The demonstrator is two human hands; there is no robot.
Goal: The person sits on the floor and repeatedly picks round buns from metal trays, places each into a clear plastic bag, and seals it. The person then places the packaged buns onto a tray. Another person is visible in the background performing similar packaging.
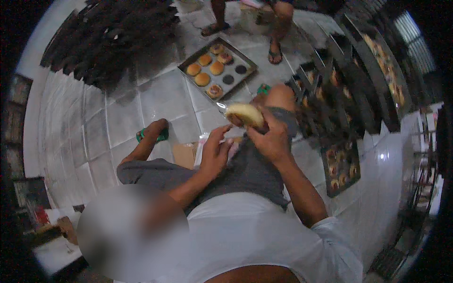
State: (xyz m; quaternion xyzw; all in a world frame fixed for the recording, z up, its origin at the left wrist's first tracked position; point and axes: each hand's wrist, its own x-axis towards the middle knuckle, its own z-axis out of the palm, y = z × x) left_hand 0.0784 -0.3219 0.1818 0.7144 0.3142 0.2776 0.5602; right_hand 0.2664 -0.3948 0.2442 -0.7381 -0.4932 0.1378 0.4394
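Note:
A round bun [245, 115] with a browned, filled-looking side is gripped by its right edge in my right hand [270, 136], above my right thigh. Shiny clear plastic [221, 105] shows at the bun's far left edge. My left hand [216, 148] is just below and left of the bun, its fingers bent and apart, a fingertip close to the bun's lower edge; whether it touches cannot be told. On the floor beyond, a metal baking tray [187, 78] carries several golden buns [216, 68], some with topping, and dark round spots.
Under my left hand lie a plastic packet [199, 150] and cardboard [183, 155]. Stacked trays of baked goods [336, 88] stand at the right, another tray [329, 189] below them. Dark stacked items [116, 39] are at upper left. Another person's legs [277, 32] are beyond the tray.

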